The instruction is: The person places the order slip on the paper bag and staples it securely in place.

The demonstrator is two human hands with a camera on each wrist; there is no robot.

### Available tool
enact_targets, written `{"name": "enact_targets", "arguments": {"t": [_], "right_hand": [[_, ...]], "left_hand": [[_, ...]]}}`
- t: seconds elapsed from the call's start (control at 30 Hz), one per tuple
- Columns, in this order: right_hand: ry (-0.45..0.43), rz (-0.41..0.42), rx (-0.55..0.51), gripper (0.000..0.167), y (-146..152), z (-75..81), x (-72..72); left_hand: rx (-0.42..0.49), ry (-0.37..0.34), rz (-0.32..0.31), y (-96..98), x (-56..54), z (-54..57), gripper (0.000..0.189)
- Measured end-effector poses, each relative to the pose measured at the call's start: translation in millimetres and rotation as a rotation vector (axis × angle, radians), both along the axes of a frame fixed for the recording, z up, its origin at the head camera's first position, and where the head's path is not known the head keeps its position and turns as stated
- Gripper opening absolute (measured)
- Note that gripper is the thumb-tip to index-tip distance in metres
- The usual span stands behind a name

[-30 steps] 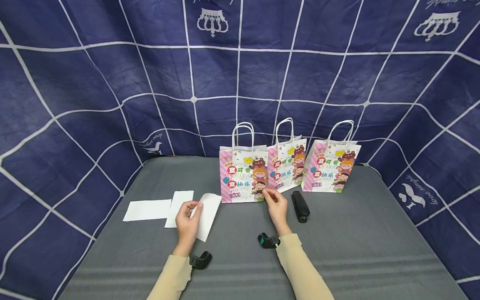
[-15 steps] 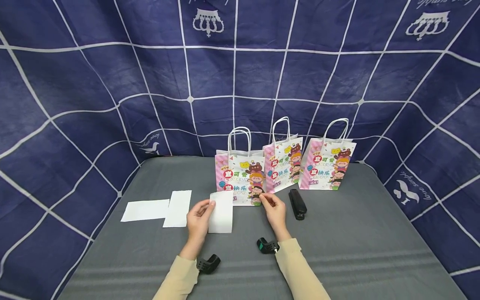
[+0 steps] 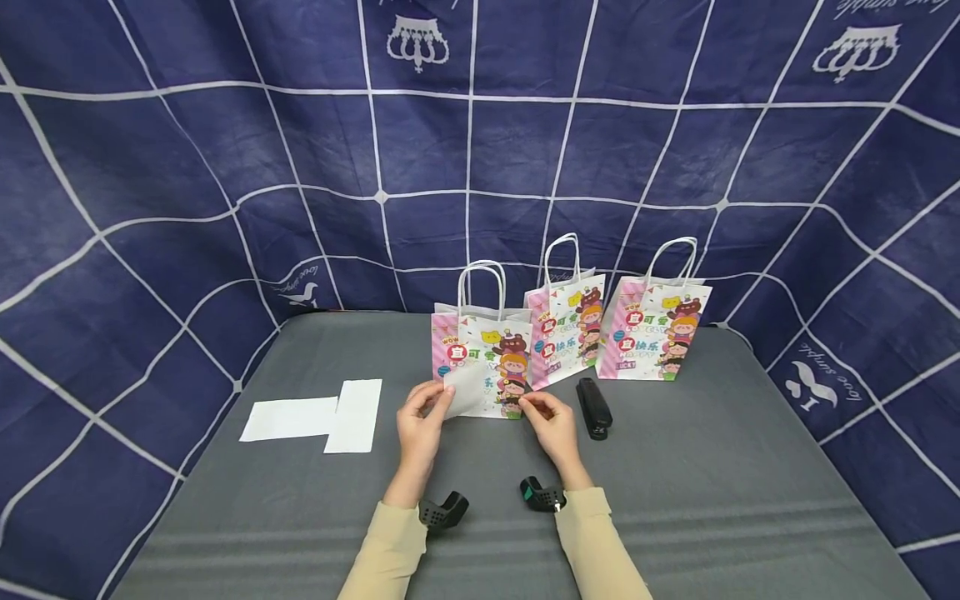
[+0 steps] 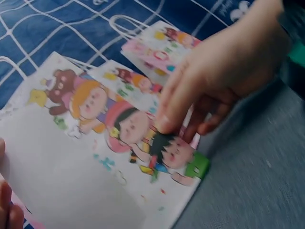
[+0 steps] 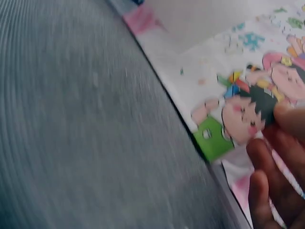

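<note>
Head view: left hand [image 3: 422, 423] pinches white paper [image 3: 468, 395] before the nearest gift bag [image 3: 491, 357]; right hand [image 3: 553, 425] pinches that bag's edge.

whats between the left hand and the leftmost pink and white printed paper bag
A rectangular white paper sheet, pinched in the left hand, hides part of the leftmost bag; the head view shows this.

A person's beige-sleeved left forearm [image 3: 386, 546] and right forearm [image 3: 600, 542] reach forward, angling toward each other. The left hand [image 3: 420, 423] and right hand [image 3: 553, 427] are near but apart, each pinching between thumb and fingers (the right's other fingers curl inward).
</note>
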State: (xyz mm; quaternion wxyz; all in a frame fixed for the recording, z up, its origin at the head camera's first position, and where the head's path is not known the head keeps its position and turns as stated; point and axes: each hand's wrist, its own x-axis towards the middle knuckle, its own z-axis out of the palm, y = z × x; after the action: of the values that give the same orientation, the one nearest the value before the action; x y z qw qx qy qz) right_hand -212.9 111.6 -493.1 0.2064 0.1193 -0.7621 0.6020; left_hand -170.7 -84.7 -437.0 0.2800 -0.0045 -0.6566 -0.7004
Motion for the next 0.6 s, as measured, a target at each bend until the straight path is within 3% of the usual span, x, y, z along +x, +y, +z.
{"name": "enact_targets", "arguments": {"t": [0.2, 0.4, 0.6], "right_hand": [[-0.032, 0.024, 0.091, 0.008, 17, -16.1, -11.9], [-0.071, 0.090, 0.175, 0.006, 32, -8.4, -10.4], [-0.168, 0.162, 0.263, 0.006, 44, 1.5, -8.5]], "left_hand": [[0.053, 0.016, 0.024, 6.6, -2.4, 8.0, 0.015], [0.064, 0.038, 0.008, 10.3, -1.7, 15.3, 0.012], [0.065, 0.071, -0.039, 15.9, -0.2, 21.7, 0.012]]}}
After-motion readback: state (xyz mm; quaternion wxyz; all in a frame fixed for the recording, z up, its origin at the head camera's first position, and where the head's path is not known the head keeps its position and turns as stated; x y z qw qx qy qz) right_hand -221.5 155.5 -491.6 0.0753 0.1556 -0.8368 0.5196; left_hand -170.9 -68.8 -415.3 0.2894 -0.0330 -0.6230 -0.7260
